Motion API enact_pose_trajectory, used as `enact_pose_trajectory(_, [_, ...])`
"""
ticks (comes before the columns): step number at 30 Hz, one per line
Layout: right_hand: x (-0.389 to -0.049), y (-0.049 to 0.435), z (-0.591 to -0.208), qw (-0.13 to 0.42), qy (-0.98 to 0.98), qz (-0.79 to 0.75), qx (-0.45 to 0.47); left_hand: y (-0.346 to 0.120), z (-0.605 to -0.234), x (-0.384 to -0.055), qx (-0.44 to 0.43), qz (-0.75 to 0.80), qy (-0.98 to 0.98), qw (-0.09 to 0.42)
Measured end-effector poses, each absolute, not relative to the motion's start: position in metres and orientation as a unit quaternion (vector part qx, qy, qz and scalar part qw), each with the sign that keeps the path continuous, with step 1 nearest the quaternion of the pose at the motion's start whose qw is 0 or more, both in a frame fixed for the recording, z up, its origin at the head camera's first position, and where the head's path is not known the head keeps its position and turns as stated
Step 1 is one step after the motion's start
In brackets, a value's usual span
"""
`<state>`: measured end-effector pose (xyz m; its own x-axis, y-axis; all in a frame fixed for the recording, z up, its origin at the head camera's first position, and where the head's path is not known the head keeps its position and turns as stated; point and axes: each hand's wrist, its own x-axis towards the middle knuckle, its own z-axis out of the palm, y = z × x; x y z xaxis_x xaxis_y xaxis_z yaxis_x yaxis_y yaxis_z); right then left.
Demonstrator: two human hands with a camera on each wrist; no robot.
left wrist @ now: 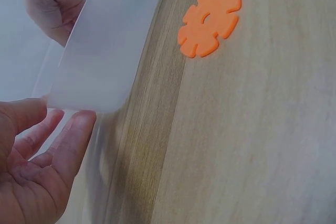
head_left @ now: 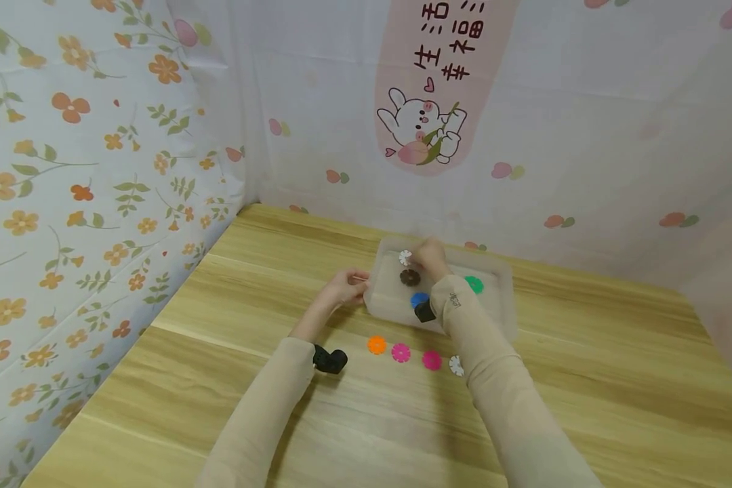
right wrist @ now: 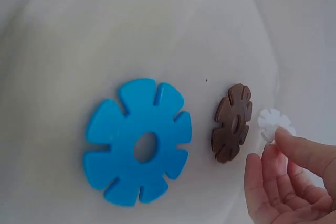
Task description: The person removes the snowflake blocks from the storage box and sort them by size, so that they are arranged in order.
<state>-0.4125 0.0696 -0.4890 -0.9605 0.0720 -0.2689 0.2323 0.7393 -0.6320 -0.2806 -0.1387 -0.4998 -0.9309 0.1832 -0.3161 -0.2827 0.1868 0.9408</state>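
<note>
Seen from the head, the box (head_left: 390, 308) stands near the tabletop (head_left: 372, 434)'s far edge; toward the box's far left corner the right hand (head_left: 430, 256) pinches a white disc (head_left: 404, 256). From the left wrist, the left hand (left wrist: 39, 174) grips a box corner. From the right wrist, a brown disc (right wrist: 224, 120) and a blue disc (right wrist: 126, 140) lie inside.

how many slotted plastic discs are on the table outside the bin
4, in a row before the plastic bin: orange disc leftmost, then pink disc, deeper-pink disc, white disc. The right sleeve partly covers the white one and may hide more.
</note>
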Motion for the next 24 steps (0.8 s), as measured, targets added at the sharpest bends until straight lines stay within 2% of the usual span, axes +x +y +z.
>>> enact_pose_trajectory(3, [-0.358, 0.059, -0.427, 0.137, 0.915, -0.372, 0.073, -0.135, -0.483, -0.269, -0.04, 0.626, 0.758, 0.178])
enact_pose_trajectory(6, [-0.333, 0.058, -0.4, 0.146, 0.906, -0.392, 0.064, -0.138, -0.502, -0.281, -0.041, 0.629, 0.755, 0.182])
enact_pose_trajectory(11, [-0.327, 0.068, -0.395, 0.157, 0.901, -0.403, 0.037, -0.149, -0.562, -0.319, -0.019, 0.654, 0.733, 0.187])
enact_pose_trajectory(15, [-0.326, 0.08, -0.395, 0.17, 0.898, -0.405, 0.019, -0.145, -0.553, -0.312, -0.017, 0.648, 0.739, 0.183])
enact_pose_trajectory(18, [-0.32, 0.088, -0.391, 0.176, 0.899, -0.401, 0.01, -0.141, -0.525, -0.296, -0.02, 0.638, 0.746, 0.192])
enact_pose_trajectory(20, [-0.315, 0.092, -0.387, 0.172, 0.899, -0.404, 0.002, -0.145, -0.526, -0.295, 0.005, 0.655, 0.732, 0.187])
enact_pose_trajectory(22, [-0.31, 0.096, -0.383, 0.166, 0.898, -0.408, -0.007, -0.144, -0.515, -0.291, -0.012, 0.645, 0.738, 0.197])
enact_pose_trajectory(24, [-0.306, 0.1, -0.38, 0.158, 0.896, -0.415, -0.022, -0.147, -0.525, -0.299, -0.012, 0.646, 0.738, 0.194])
